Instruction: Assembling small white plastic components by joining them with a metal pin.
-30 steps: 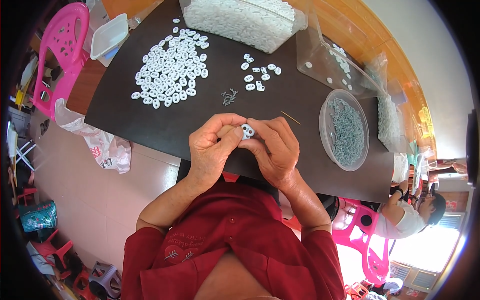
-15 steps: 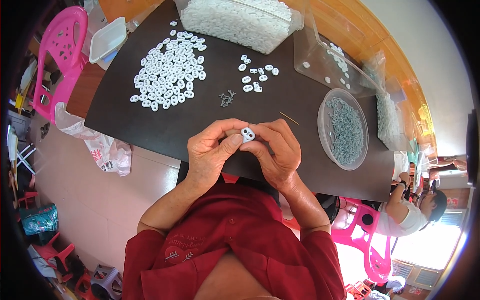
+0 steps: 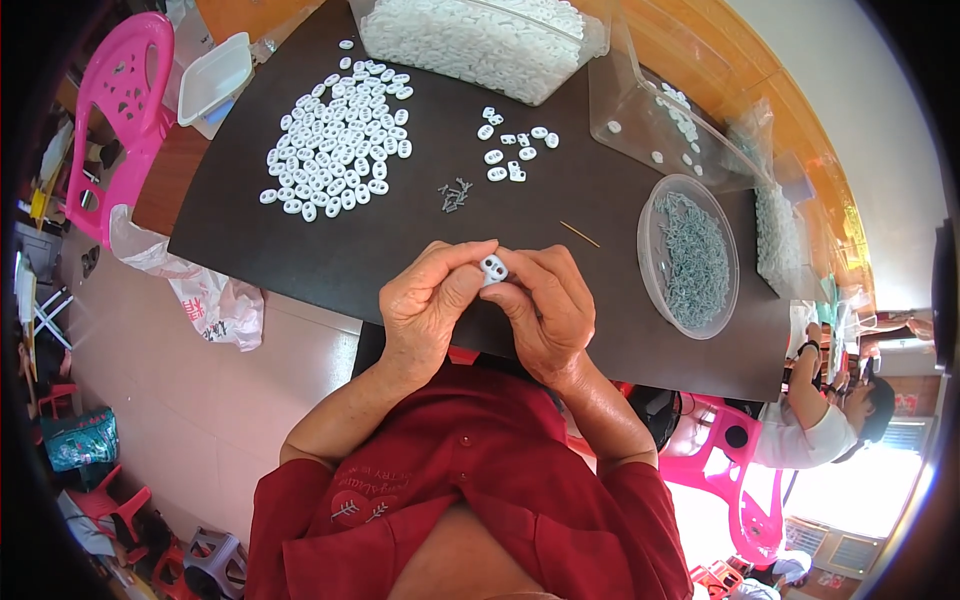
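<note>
Between the fingertips of both hands is a small white plastic piece with two dark holes, held above the table's near edge. My left hand pinches it from the left, thumb and index finger closed on it. From the other side my right hand grips the same piece, its fingers curled. Beyond the hands lie several loose white pieces and a little heap of grey screws. A large spread of white two-holed pieces covers the table's far left part.
A round clear tub of screws stands at the right, beside a thin wooden stick. Clear bins, one full of white parts, another holding a few, line the back. A person sits beyond a pink chair.
Both hands still hold the white piece at nearly the same spot. The right hand has shifted slightly left and the left hand slightly right. At the far right, the other person's arm has moved.
</note>
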Available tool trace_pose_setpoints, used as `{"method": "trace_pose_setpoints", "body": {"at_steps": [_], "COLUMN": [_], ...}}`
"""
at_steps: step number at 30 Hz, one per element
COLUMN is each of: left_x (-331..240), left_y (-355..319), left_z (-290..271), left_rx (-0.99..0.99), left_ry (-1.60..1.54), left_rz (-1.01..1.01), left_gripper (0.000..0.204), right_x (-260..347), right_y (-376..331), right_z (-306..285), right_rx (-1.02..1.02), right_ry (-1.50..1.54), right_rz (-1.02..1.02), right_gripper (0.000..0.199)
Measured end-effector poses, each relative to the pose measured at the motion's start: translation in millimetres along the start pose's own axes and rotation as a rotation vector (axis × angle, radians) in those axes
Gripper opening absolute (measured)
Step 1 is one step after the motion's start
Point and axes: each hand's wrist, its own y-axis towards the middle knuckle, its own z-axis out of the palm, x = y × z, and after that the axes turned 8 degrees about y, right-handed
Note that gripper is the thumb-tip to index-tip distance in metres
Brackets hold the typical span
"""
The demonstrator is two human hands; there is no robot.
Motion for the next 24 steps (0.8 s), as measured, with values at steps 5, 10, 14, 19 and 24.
{"method": "trace_pose_setpoints", "body": {"at_steps": [5, 10, 14, 19, 24], "left_x": [1.3, -1.0, 1.5, 2.1, 2.1], "left_y": [1.8, 1.1, -0.1, -5.3, -5.9], "left_z": [-4.0, -4.0, -3.4, -0.1, 0.8], "left_rx": [0.109, 0.085, 0.041, -0.010, -0.030], "left_ry": [-0.091, 0.071, 0.141, 0.087, 0.121], "left_rz": [-0.022, 0.065, 0.131, 0.080, 0.071], "left_gripper": [0.028, 0.028, 0.024, 0.022, 0.021], "right_x": [2.5, 1.9, 3.1, 1.3, 0.8], "right_y": [-0.2, -2.4, -2.9, -3.9, -3.3], "right_z": [-1.8, -1.2, 0.7, 4.8, 8.3], "right_rx": [-0.026, -0.023, -0.021, -0.022, -0.056], "right_ry": [-0.004, 0.003, 0.008, -0.022, -0.044], "right_rz": [0.028, 0.015, 0.017, -0.011, -0.054], "right_gripper": [0.031, 0.032, 0.033, 0.033, 0.033]}}
